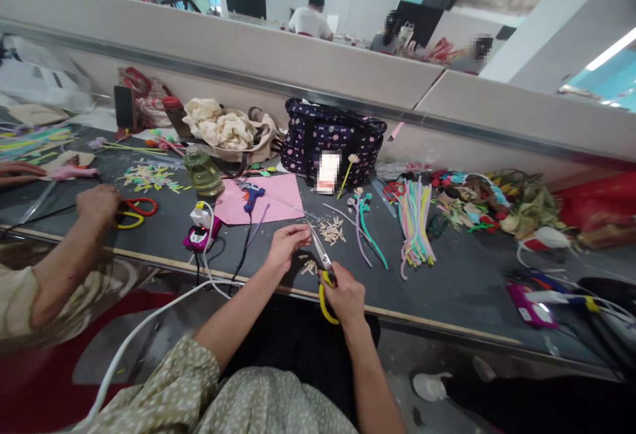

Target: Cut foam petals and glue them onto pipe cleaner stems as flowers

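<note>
My right hand [344, 293] is closed around the yellow handle of a pair of scissors [322, 256], whose blades point up and away from me. My left hand [291, 246] is pinched closed beside the blade tips; whatever small thing its fingers hold is too small to make out. Just beyond the blades lies a pile of short cream-coloured pieces [332, 230]. A smaller group of the same pieces [309, 266] rests near the table edge, between my two hands.
A blue glue gun [252, 197] lies on pink paper [283, 189]. Right of the pile are pastel pipe cleaners [416, 222]. A patterned bag [330, 132] stands behind. To the left are a bottle [203, 170], a power strip [201, 235] with cables, and a co-worker's hand [99, 205] by other scissors [136, 212].
</note>
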`<state>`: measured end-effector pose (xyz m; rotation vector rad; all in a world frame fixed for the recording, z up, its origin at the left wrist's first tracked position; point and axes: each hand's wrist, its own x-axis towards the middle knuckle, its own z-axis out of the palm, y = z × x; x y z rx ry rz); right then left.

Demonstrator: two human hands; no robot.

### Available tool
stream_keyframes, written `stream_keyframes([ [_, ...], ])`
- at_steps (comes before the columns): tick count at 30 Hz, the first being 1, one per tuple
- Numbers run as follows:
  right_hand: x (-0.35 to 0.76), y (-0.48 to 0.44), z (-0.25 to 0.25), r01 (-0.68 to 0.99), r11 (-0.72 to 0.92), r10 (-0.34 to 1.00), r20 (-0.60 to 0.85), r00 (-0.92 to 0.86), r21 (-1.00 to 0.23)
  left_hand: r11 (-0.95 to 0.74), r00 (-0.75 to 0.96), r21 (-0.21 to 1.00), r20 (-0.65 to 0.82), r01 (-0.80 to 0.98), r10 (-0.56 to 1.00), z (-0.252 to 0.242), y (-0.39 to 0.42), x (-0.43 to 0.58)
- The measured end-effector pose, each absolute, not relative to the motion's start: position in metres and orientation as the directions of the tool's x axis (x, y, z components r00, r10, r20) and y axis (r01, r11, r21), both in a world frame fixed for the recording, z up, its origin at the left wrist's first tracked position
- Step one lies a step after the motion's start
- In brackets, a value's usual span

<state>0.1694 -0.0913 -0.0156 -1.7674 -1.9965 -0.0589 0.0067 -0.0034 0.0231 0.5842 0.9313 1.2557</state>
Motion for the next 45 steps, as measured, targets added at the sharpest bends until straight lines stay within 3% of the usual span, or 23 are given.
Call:
stream_keyframes([
  [5, 0.169, -0.090, -0.010, 0.903, 0.141, 0.950, 0.312, -0.008, -0.406, 0.234, 0.024, 0.812, -0.263, -0.535, 0.965, 0.023, -0.003, 0.005],
  [9, 0.168, -0.092, -0.005, 0.902, 0.053, 0.948, 0.306, 0.090, -0.429, 0.218, 0.015, 0.815, -0.249, -0.536, 0.968, 0.025, -0.003, 0.004],
  [21, 0.163, -0.095, -0.012, 0.974, 0.080, 0.922, 0.387, 0.009, -0.211, 0.084, -0.104, 0.868, -0.154, -0.489, 0.983, 0.027, -0.005, 0.008],
  [34, 0.164, -0.096, -0.021, 0.990, 0.085, 0.885, 0.465, -0.022, -0.115, 0.038, -0.141, 0.904, -0.108, -0.426, 0.984, 0.026, -0.005, 0.010],
  [45, 0.165, -0.096, -0.018, 0.986, 0.108, 0.876, 0.480, -0.034, -0.127, 0.049, -0.121, 0.887, -0.116, -0.458, 0.986, 0.030, -0.007, 0.011],
])
